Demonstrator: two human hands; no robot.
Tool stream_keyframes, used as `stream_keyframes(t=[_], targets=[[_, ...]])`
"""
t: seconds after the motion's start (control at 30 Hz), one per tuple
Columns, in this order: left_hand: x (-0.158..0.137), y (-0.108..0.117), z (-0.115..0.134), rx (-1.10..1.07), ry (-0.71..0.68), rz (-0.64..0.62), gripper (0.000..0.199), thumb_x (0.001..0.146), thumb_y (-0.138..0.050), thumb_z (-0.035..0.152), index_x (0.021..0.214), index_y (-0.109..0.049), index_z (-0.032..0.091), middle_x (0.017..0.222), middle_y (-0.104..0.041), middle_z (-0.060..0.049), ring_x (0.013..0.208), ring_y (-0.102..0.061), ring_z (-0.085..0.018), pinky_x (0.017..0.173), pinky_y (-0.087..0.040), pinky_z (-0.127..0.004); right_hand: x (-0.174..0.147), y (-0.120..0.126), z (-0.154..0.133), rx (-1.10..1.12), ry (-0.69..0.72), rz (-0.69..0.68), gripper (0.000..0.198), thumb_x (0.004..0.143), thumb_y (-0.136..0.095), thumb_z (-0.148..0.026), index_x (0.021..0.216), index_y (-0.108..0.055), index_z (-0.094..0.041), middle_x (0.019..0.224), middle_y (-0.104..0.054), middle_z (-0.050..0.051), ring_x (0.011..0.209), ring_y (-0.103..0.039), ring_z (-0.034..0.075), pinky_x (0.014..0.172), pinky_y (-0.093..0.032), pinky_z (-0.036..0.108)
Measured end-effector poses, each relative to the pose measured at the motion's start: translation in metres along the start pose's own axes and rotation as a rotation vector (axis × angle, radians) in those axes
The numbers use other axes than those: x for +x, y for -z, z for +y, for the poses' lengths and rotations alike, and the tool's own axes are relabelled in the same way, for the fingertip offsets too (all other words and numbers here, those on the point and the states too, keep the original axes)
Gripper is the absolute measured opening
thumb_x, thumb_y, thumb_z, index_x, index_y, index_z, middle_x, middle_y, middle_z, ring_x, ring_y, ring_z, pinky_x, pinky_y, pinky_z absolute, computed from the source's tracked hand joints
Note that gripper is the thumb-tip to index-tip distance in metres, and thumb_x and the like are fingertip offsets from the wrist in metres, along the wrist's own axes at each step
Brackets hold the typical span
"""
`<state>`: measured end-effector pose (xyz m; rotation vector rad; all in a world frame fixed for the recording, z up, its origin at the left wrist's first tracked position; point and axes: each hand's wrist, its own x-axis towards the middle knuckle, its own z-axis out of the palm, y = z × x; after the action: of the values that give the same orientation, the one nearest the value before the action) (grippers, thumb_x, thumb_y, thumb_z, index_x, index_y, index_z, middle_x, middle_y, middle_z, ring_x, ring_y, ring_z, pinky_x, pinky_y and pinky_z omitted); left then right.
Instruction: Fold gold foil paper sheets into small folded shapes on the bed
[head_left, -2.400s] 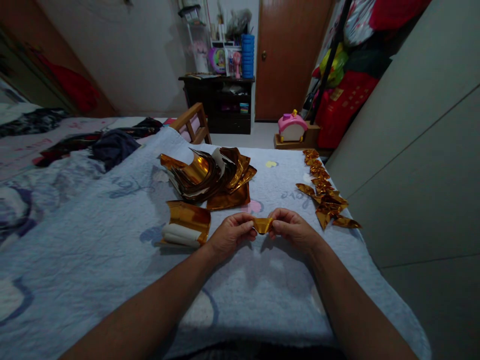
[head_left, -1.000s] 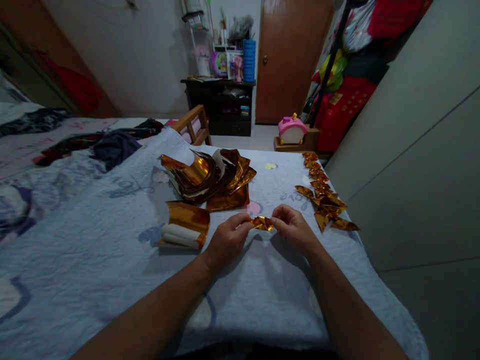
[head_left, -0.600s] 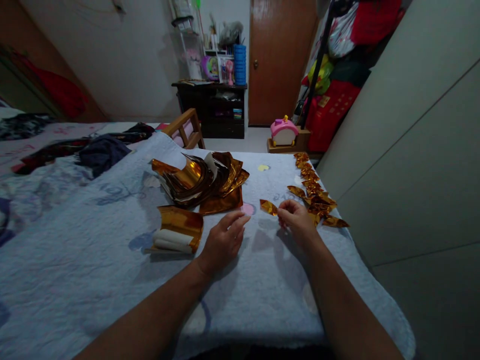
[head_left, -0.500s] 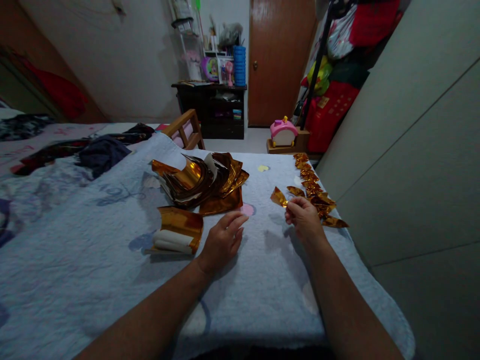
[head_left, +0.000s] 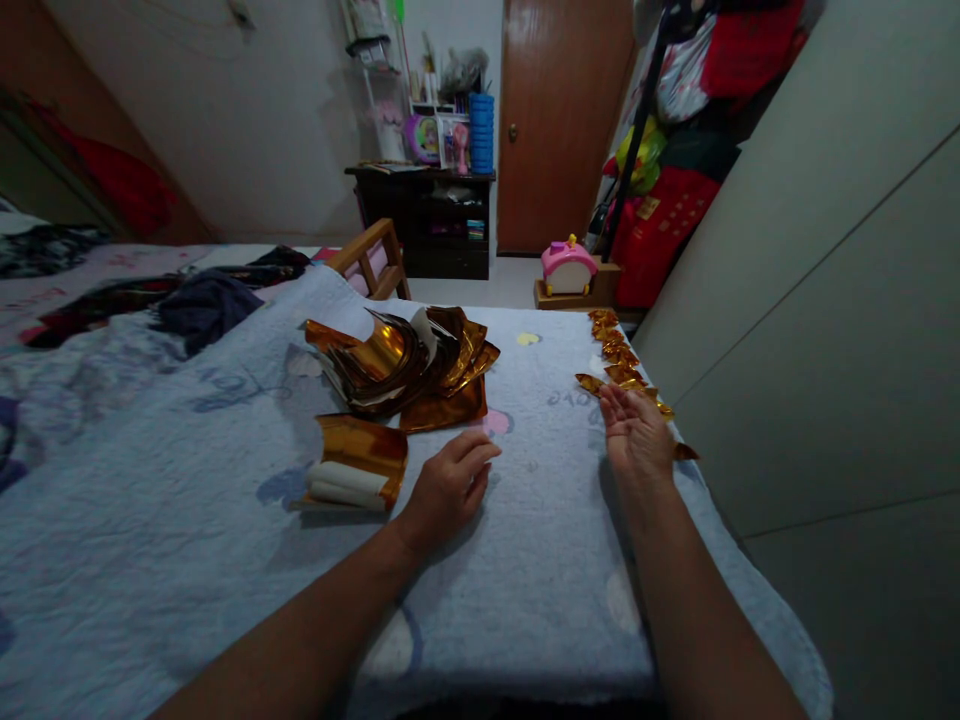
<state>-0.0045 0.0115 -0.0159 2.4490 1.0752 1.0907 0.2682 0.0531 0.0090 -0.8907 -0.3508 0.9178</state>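
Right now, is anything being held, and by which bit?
The left hand holds nothing. The right hand is at the folded gold pieces; whether it grips one, and where, can't be told.

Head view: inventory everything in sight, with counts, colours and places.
Blanket: one, pale blue, foreground.
Foil stack: one, gold, far half of blanket.
Curled sheets: count unclear, gold and white, nearer than the stack.
Folded foil pieces: several, gold, blanket's right edge.
Clothes: several, mostly dark, far left.
Wooden frame: one, brown, behind blanket.
Cabinet: one, dark, background, cluttered top.
Cylinder: one, blue, cabinet top.
Toy: one, pink and white, beyond blanket.
Door: one, brown, background.
Bags: several, mixed colours, upper right.
Panel: one, pale, right side.
Left hand: one, bare, beside curled sheets, seemingly free.
Right hand: one, bare, at folded pieces; grip unclear.
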Motion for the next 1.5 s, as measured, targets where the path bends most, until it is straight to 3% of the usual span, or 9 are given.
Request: stream_keyframes(t=[0.2,0.33,0.67,0.83,0.97,1.1,1.23,1.37,1.5], targets=[[0.002,0.003,0.002,-0.012,-0.006,-0.005,0.029,0.089,-0.052,0.006,0.109,-0.067,0.02,0.111,-0.068,-0.009,0.104,-0.066,-0.021,0.091,-0.056,-0.034,-0.023,-0.01,0.003,-0.109,-0.145,-0.142,0.029,0.063,-0.081,-0.025,0.081,-0.059,-0.021,0.078,-0.074,-0.001,0.067,-0.07,0.013,0.053,-0.054,0.021],[0.004,0.004,0.003,-0.018,-0.009,-0.037,0.027,0.089,-0.051,0.005,0.105,-0.068,0.019,0.102,-0.069,-0.009,0.096,-0.067,-0.021,0.084,-0.055,-0.032,-0.038,-0.018,0.007,-0.273,-0.155,-0.265,0.027,0.062,-0.081,-0.028,0.076,-0.06,-0.02,0.074,-0.072,0.0,0.058,-0.066,0.013,0.047,-0.05,0.021],[0.003,0.008,0.009,0.036,-0.039,-0.035,0.026,0.089,-0.051,0.007,0.105,-0.068,0.019,0.098,-0.07,-0.008,0.092,-0.067,-0.02,0.081,-0.055,-0.031,-0.064,-0.025,0.031,-0.708,-0.148,-0.688,0.016,0.074,-0.069,-0.033,0.074,-0.061,-0.02,0.067,-0.065,-0.001,0.056,-0.058,0.013,0.051,-0.046,0.024],[0.006,0.013,0.014,0.11,-0.1,0.03,0.022,0.092,-0.05,0.011,0.103,-0.068,0.018,0.097,-0.071,-0.008,0.089,-0.066,-0.02,0.079,-0.055,-0.031,-0.068,-0.022,0.042,-0.939,0.014,-0.857,0.011,0.079,-0.06,-0.03,0.076,-0.06,-0.02,0.063,-0.057,-0.003,0.057,-0.052,0.013,0.055,-0.041,0.026],[0.017,0.037,0.029,0.246,-0.11,-0.006,0.021,0.093,-0.049,0.011,0.101,-0.068,0.017,0.097,-0.071,-0.008,0.09,-0.065,-0.021,0.08,-0.054,-0.034,-0.069,-0.021,0.044,-1.04,0.12,-0.927,0.01,0.082,-0.055,-0.028,0.077,-0.059,-0.02,0.065,-0.055,-0.003,0.06,-0.05,0.014,0.059,-0.04,0.027],[0.029,0.082,0.038,0.329,0.042,-0.118,0.02,0.094,-0.05,0.01,0.101,-0.067,0.016,0.097,-0.071,-0.007,0.091,-0.065,-0.022,0.082,-0.052,-0.036,-0.068,-0.02,0.043,-1.08,0.113,-0.939,0.011,0.081,-0.053,-0.029,0.076,-0.058,-0.02,0.064,-0.054,-0.003,0.06,-0.05,0.014,0.059,-0.039,0.028],[0.023,0.121,0.022,0.367,0.259,-0.21,0.018,0.096,-0.05,0.014,0.095,-0.068,0.016,0.099,-0.072,-0.007,0.094,-0.065,-0.023,0.085,-0.05,-0.039,-0.066,-0.02,0.044,-1.1,0.11,-0.945,0.013,0.079,-0.053,-0.031,0.076,-0.058,-0.02,0.064,-0.054,-0.002,0.06,-0.05,0.015,0.059,-0.039,0.028],[0.001,0.135,-0.002,0.337,0.349,-0.369,0.021,0.096,-0.049,0.018,0.098,-0.07,0.018,0.106,-0.072,-0.007,0.103,-0.064,-0.025,0.097,-0.045,-0.043,-0.064,-0.02,0.043,-1.119,0.131,-0.962,0.013,0.08,-0.052,-0.031,0.077,-0.059,-0.02,0.067,-0.056,-0.001,0.062,-0.051,0.015,0.06,-0.039,0.028],[-0.022,0.132,-0.01,0.261,0.425,-0.426,0.024,0.097,-0.051,0.031,0.109,-0.068,0.02,0.117,-0.071,-0.008,0.112,-0.062,-0.027,0.103,-0.041,-0.046,-0.064,-0.019,0.042,-1.128,0.128,-0.968,0.013,0.079,-0.051,-0.03,0.077,-0.058,-0.02,0.066,-0.056,-0.001,0.061,-0.05,0.015,0.06,-0.039,0.029]])
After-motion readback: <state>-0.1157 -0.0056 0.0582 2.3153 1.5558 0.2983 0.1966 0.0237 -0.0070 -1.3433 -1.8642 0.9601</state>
